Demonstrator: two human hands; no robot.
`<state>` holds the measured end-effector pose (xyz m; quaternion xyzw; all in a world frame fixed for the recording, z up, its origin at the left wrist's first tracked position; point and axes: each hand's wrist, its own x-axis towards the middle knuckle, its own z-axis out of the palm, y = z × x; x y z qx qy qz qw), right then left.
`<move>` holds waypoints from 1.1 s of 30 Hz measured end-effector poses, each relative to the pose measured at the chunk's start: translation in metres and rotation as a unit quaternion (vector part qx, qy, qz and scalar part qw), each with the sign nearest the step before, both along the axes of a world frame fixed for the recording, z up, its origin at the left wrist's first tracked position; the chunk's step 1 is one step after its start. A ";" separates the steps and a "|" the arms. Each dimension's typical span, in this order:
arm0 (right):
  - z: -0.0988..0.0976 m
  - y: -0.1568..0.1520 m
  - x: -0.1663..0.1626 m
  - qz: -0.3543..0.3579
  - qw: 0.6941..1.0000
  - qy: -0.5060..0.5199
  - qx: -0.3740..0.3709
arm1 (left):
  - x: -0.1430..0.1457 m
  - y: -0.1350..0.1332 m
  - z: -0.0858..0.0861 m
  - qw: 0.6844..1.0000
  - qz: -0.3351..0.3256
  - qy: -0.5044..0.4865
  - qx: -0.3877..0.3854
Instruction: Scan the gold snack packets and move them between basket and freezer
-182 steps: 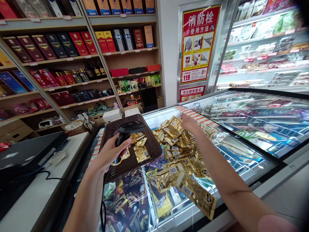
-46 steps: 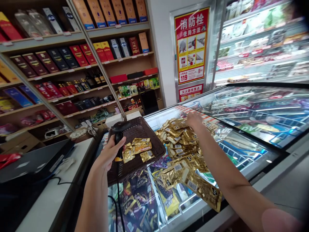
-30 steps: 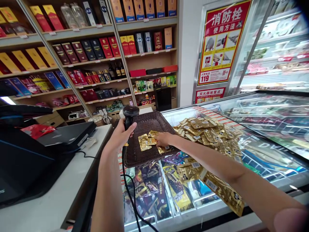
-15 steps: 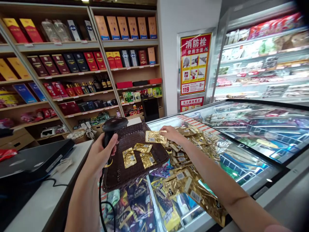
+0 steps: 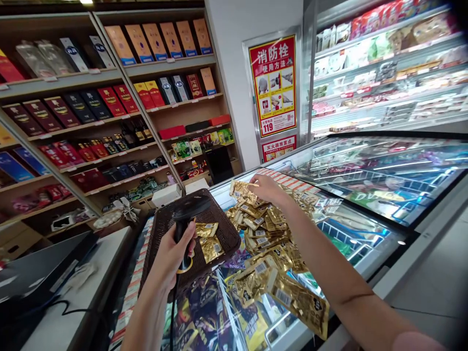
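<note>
My left hand (image 5: 174, 251) is wrapped round the handle of a black barcode scanner (image 5: 187, 210), whose head points over a dark brown woven basket (image 5: 157, 233) that lies on the freezer lid. A few gold foil packets (image 5: 209, 240) lie inside the basket. My right hand (image 5: 266, 189) reaches across to the far end of a heap of gold foil packets (image 5: 270, 243) spread over the glass, and its fingers pinch one gold packet (image 5: 241, 187) at the top of the heap.
A glass-topped chest freezer (image 5: 365, 195) runs right and forward, with wrapped ice creams under the lid. A white counter (image 5: 73, 302) with a dark device stands at left. Shelves of boxed goods (image 5: 109, 97) fill the back wall; a red poster (image 5: 273, 87) hangs beside a chiller.
My right hand took a gold packet to the basket, let it go there, then swung back to the heap and pinched another. My left hand has kept hold of the scanner.
</note>
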<state>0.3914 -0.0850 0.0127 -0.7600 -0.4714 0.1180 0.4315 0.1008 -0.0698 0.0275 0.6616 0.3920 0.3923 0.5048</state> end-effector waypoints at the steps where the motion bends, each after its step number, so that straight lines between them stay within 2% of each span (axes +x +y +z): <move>1: 0.001 -0.001 0.000 0.005 1.000 0.014 -0.001 | 0.002 -0.001 -0.001 1.000 0.000 0.004 0.001; 23: 0.002 -0.005 -0.004 0.030 0.999 0.037 0.004 | 0.016 -0.007 -0.018 0.999 -0.023 0.045 0.013; 33: -0.005 0.001 0.002 0.029 0.999 0.041 0.008 | 0.016 -0.005 -0.023 0.998 -0.025 0.046 0.036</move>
